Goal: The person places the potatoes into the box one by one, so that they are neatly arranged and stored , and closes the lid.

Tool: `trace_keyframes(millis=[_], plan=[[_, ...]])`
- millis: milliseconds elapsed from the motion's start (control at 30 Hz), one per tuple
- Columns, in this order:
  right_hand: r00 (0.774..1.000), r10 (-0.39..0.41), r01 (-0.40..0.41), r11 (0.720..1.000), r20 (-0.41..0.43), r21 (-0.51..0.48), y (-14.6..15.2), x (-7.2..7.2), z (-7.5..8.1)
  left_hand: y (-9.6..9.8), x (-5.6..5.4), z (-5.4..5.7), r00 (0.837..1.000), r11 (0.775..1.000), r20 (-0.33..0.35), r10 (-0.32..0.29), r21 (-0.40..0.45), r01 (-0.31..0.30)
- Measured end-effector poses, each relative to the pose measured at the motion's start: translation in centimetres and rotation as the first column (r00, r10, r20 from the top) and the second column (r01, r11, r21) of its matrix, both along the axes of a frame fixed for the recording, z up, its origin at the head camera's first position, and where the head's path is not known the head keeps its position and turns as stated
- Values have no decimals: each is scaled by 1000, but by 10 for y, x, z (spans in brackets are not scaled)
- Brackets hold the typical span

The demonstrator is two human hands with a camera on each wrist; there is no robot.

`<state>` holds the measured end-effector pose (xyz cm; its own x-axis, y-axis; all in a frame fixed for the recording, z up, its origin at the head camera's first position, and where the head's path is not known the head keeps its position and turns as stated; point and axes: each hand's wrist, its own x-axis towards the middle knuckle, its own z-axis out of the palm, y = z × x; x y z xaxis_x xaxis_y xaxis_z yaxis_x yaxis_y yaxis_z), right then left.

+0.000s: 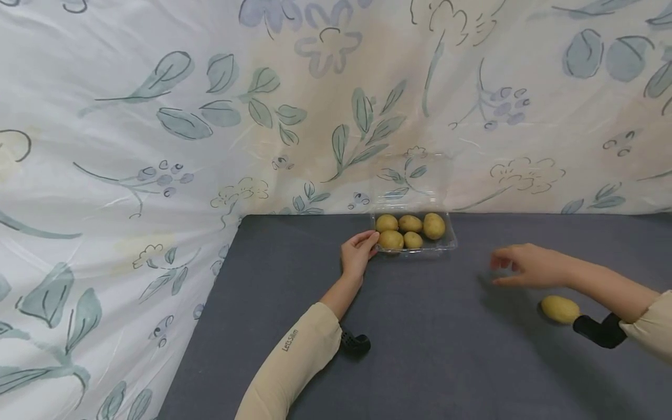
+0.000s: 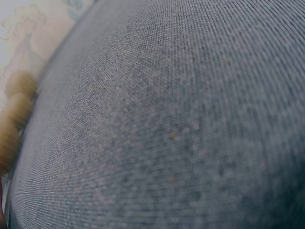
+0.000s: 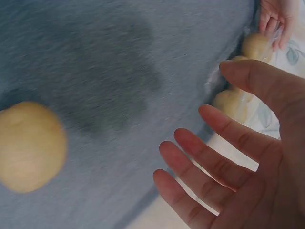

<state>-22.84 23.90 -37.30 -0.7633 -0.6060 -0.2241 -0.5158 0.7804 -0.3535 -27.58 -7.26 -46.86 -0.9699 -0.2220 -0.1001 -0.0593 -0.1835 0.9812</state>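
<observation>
A clear plastic container (image 1: 446, 242) with its lid (image 1: 412, 175) raised stands at the back edge of the grey cloth. Inside lie several potatoes (image 1: 410, 223). At its left front corner my left hand (image 1: 357, 254) pinches the container's wall between thumb and fingers. My right hand (image 1: 530, 266) hovers over the cloth to the right of the container, fingers spread and loosely bent, holding nothing. One loose potato (image 1: 560, 309) lies on the cloth below the right forearm. The right wrist view shows that potato (image 3: 31, 147) apart from the fingers.
Dark grey cloth (image 1: 420, 350) covers the table. A floral curtain (image 1: 315, 116) hangs directly behind the container and along the left side. Black wrist mounts (image 1: 601, 331) stick out below both forearms.
</observation>
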Motion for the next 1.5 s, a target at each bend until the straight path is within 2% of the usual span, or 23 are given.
trace_keyframes(millis=[300,633,800,1000,1300,1500], plan=[[998,-65,66,997,-20,48,28,11,-11,0,-1,0,1000,1000,0,9,17,-9],[990,-114,122,988,-79,94,53,23,-26,1,0,0,1000,1000,20,11,13,-11],[988,-139,146,984,-69,98,60,27,-28,1,0,0,1000,1000,14,11,18,-11],[983,-185,183,976,5,117,66,28,-33,1,-1,-1,1000,1000,8,3,8,-3],[989,-147,146,988,10,56,70,38,-41,0,0,-1,1000,1000,16,7,-2,-7],[991,-132,132,990,4,53,72,40,-42,0,0,-1,1000,1000,21,7,1,-7]])
